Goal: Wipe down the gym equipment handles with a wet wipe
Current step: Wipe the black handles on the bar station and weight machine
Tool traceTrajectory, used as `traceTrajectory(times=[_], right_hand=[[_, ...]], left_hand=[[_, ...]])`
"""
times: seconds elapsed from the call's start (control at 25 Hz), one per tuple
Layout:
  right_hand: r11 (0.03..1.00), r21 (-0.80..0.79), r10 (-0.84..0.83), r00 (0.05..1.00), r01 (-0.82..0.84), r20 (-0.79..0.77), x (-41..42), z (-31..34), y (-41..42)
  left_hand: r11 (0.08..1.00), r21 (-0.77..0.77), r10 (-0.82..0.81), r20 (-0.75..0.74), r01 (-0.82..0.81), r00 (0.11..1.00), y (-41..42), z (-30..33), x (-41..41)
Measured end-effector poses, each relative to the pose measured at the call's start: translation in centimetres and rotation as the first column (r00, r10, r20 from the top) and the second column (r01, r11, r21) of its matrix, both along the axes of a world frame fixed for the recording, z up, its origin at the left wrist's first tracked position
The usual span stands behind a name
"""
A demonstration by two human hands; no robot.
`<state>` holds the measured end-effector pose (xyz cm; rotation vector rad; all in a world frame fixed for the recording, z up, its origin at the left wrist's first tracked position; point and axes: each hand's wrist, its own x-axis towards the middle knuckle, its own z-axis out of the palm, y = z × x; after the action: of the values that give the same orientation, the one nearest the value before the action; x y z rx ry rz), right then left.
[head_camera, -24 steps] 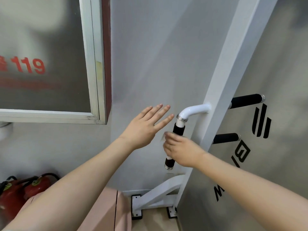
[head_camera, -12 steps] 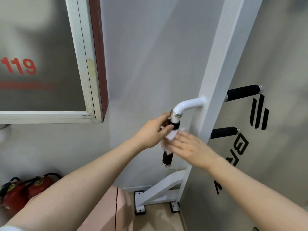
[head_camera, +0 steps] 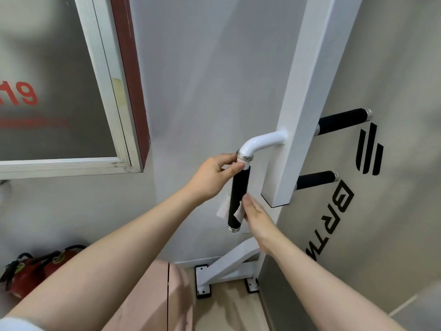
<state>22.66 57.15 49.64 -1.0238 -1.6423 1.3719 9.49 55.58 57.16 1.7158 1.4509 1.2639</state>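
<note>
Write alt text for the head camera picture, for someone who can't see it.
A person's left hand grips the top of a black handle on a white frame, while the right hand presses a wet wipe against its lower part. Two more black handles stick out to the right.

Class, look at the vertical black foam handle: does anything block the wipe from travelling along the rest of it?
Partly. The white wet wipe sits near the lower end of the vertical black foam handle, pressed by the right hand. The left hand pinches the handle's top by the silver collar, covering that section. Between them, bare foam.
</note>
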Motion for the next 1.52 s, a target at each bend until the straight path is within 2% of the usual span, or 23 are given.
traceTrajectory(times=[0.04, 0.2, 0.28, 0.36, 0.52, 0.64, 0.72, 0.76, 0.92, 1.0, 1.16, 1.24, 1.32, 1.4, 1.44, 1.52], right_hand=[[0.999, -0.017, 0.031, 0.999, -0.032, -0.033, 0.1, 0.6, 0.6], [0.994, -0.052, 0.069, 0.937, -0.092, -0.341, -0.2, 3.2, 2.2], [0.971, -0.188, 0.075, 0.935, -0.147, -0.347, 0.1, 0.4, 0.9], [0.954, -0.244, 0.112, 0.962, -0.174, -0.247, 0.6, -1.1, -1.0], [0.989, 0.107, 0.107, 0.994, -0.104, -0.023, 0.7, 3.3, 1.5], [0.951, 0.305, -0.099, 0.981, 0.044, 0.168, 0.0, 1.2, 1.0], [0.967, 0.224, -0.187, 0.932, 0.120, 0.309, -0.5, -1.9, -0.5], [0.974, 0.167, -0.200, 0.921, 0.151, 0.333, -0.9, -2.3, -0.8], [0.926, 0.168, -0.353, 0.934, 0.339, 0.058, -2.6, 0.0, 0.9], [0.919, 0.166, -0.370, 0.928, 0.358, 0.047, -2.8, -1.5, 0.4], [0.967, -0.023, -0.243, 0.943, 0.254, 0.226, -2.4, -4.8, 0.0], [0.965, 0.043, -0.264, 0.956, 0.260, 0.132, -2.7, -2.4, 1.3], [0.968, 0.108, -0.217, 0.972, 0.226, -0.092, -3.0, 1.4, 2.3], [0.978, 0.142, -0.105, 0.949, 0.153, -0.299, -2.7, 4.2, 2.8], [0.983, 0.141, -0.066, 0.944, 0.117, -0.323, -2.4, 4.3, 2.8], [0.996, 0.079, -0.028, 0.982, 0.044, -0.187, -1.8, 2.6, 2.4]], left_hand=[[1.000, 0.003, 0.003, -0.009, -0.003, 1.000, 0.1, 0.0, -0.2], [1.000, 0.005, -0.011, -0.010, 0.011, 1.000, 0.6, -0.1, -0.5], [0.999, -0.008, -0.031, 0.036, 0.031, 0.999, 0.6, -0.3, -0.3], [0.997, -0.010, -0.078, 0.108, 0.080, 0.991, 0.3, -0.4, -0.1], [0.996, -0.008, -0.084, 0.135, 0.086, 0.987, 0.7, -0.2, -0.2], [0.999, -0.004, -0.042, 0.140, 0.043, 0.989, 0.9, -0.3, -0.1], [0.999, -0.019, -0.027, 0.134, 0.030, 0.991, 0.9, -0.5, -0.1], [0.999, -0.023, -0.021, 0.114, 0.024, 0.993, 1.0, -0.6, -0.2], [1.000, -0.023, -0.016, 0.082, 0.018, 0.996, 1.3, -0.8, -0.4], [1.000, -0.017, -0.024, 0.093, 0.026, 0.995, 1.4, -0.8, -0.4], [0.998, -0.001, -0.069, 0.126, 0.070, 0.990, 1.4, -0.9, -0.4], [0.998, 0.015, -0.064, 0.159, 0.062, 0.985, 1.8, -1.1, -0.5], [0.999, 0.023, -0.044, 0.174, 0.041, 0.984, 2.1, -1.2, -0.7], [0.994, -0.018, -0.098, 0.262, 0.106, 0.960, 2.2, -1.1, -0.8], [0.986, -0.052, -0.136, 0.306, 0.160, 0.942, 2.3, -1.0, -0.8], [0.971, -0.127, -0.158, 0.289, 0.202, 0.944, 2.3, -0.8, -0.9]])
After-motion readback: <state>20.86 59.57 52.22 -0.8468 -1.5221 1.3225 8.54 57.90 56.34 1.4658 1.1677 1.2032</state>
